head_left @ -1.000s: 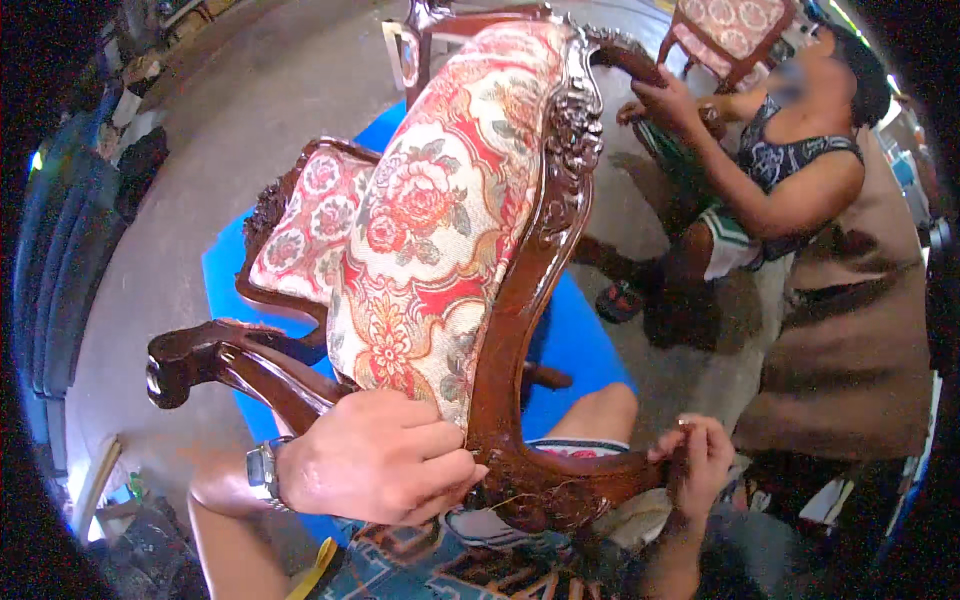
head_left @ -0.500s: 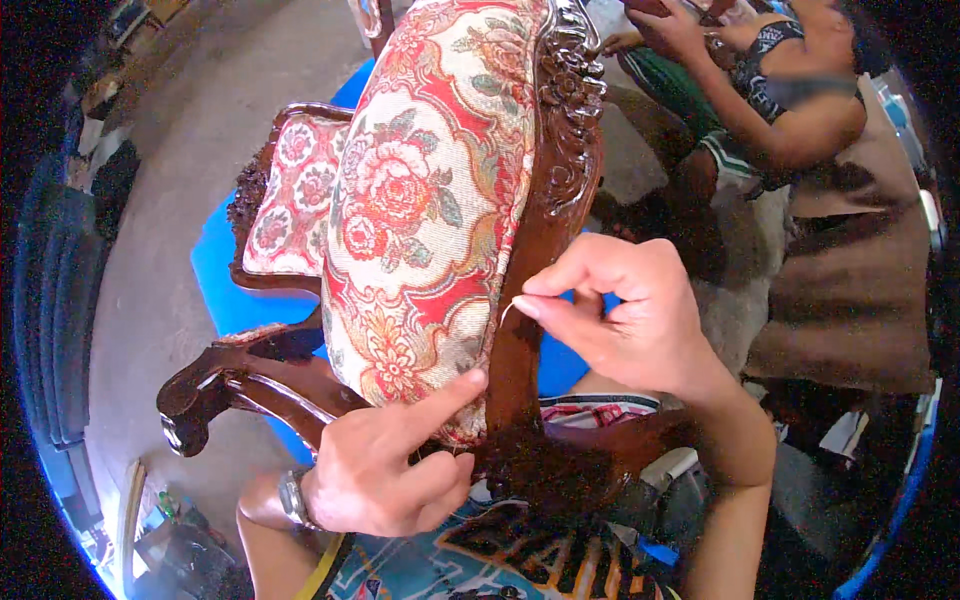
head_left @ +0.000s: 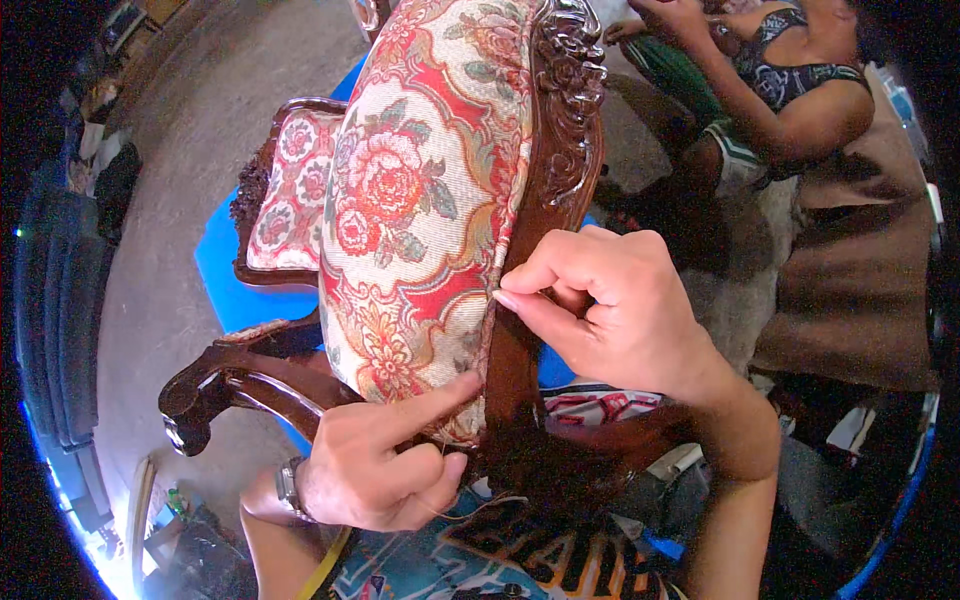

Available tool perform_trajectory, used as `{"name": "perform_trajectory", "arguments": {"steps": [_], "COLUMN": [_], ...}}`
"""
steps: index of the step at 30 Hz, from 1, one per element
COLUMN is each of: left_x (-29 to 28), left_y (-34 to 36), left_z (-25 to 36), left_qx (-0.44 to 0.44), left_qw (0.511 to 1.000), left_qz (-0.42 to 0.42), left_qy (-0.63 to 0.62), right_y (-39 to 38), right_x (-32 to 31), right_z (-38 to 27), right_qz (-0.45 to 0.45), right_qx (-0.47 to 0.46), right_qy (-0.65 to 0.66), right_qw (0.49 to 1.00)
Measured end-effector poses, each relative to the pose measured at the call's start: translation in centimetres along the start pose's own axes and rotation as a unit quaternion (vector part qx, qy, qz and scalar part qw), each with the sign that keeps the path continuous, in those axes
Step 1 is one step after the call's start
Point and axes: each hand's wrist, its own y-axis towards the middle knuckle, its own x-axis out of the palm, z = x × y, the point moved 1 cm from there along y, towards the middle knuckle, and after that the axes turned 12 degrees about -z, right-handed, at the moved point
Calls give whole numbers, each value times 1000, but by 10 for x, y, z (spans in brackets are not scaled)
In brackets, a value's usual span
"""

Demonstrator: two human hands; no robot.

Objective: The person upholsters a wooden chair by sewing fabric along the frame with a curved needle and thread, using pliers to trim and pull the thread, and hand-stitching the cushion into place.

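My right hand (head_left: 615, 300) is closed in a pinch at the seam between floral fabric and dark carved wood. Its thumb and forefinger hold a thin, pale, curved piece like a needle, now mostly hidden by the fingertips. The padded floral chair back (head_left: 385, 200) lies in front of me, bordered by its glossy carved wooden frame (head_left: 570, 130). With its index finger stretched along the lower fabric edge, my left hand (head_left: 385, 460) presses on the cover. Its other fingers are curled, and a thin thread (head_left: 480, 510) trails out from under them.
A curved wooden armrest (head_left: 250, 385) juts out to the left. Beyond it, a smaller floral panel (head_left: 290, 190) lies over a blue surface (head_left: 225, 265). Another person (head_left: 770, 100) sits at the upper right, near brown draped material (head_left: 850, 300). Dark folded material (head_left: 60, 300) stands far left.
My right hand has moved slightly left and up against the seam, so the curved piece at its fingertips is now hidden. My left index finger stays on the fabric; more thread shows below it.
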Motion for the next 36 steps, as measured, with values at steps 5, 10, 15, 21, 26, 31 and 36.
{"name": "perform_trajectory", "arguments": {"steps": [5,10,15,21,26,31,36], "left_x": [4,4,4,3,2,4,1], "left_y": [-4,-4,-4,-2,-4,-7,-4], "left_z": [1,1,1,1,1,-4,-2], "left_qx": [-15,-16,-13,-17,-30,-17,-14], "left_qw": [999,999,999,999,999,999,1000], "left_qz": [33,32,44,49,40,50,22], "left_qy": [9,1,3,3,-8,-11,13], "right_y": [2,1,2,11,21,27,27], "right_x": [3,5,3,-3,-7,-3,-3], "right_z": [-1,-4,-6,-11,-14,-16,-13], "right_qz": [21,3,-12,-35,-102,-141,-172], "right_qx": [-6,14,22,53,185,221,238], "right_qy": [-21,-28,-46,-21,9,19,14], "right_qw": [1000,1000,999,998,977,965,956]}}
